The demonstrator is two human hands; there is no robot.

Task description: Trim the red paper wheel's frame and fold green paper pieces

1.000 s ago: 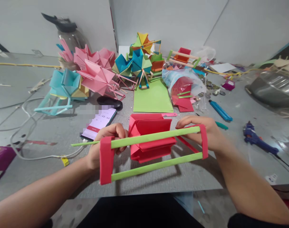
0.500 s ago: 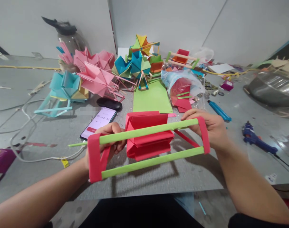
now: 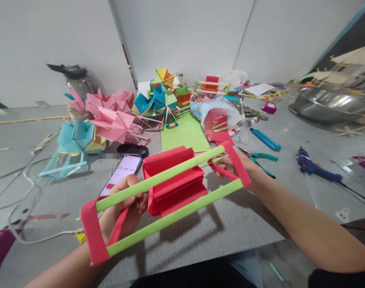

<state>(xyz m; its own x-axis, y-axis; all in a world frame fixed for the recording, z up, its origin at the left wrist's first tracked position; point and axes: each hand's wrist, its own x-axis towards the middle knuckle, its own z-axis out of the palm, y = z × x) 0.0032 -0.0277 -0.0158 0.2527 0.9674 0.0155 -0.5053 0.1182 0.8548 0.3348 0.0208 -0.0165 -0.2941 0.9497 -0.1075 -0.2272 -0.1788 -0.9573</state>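
A red folded-paper wheel (image 3: 175, 182) sits inside a paper frame with red ends and light green bars (image 3: 176, 216), tilted down to the left above the table. My left hand (image 3: 130, 208) is closed at the wheel's left side, behind the upper green bar. My right hand (image 3: 227, 166) pinches at the right end of the frame, where a thin green stick (image 3: 214, 161) shows by the fingers. Parts of both hands are hidden behind the frame. A phone (image 3: 122, 172) showing a timer lies just beyond my left hand. Teal-handled pliers (image 3: 262, 157) rest beside my right wrist.
Pink paper models (image 3: 116, 124) and a light blue one (image 3: 77, 138) stand at left. Green paper (image 3: 185, 134) and a plastic bag of paper pieces (image 3: 212, 112) lie behind. A glue gun (image 3: 317, 168), a blue cutter (image 3: 265, 139) and a metal bowl (image 3: 332, 108) are at right.
The frame has tilted further, its left end lower and its right end higher. The camera view has shifted, and the pliers beside my right wrist have come into sight.
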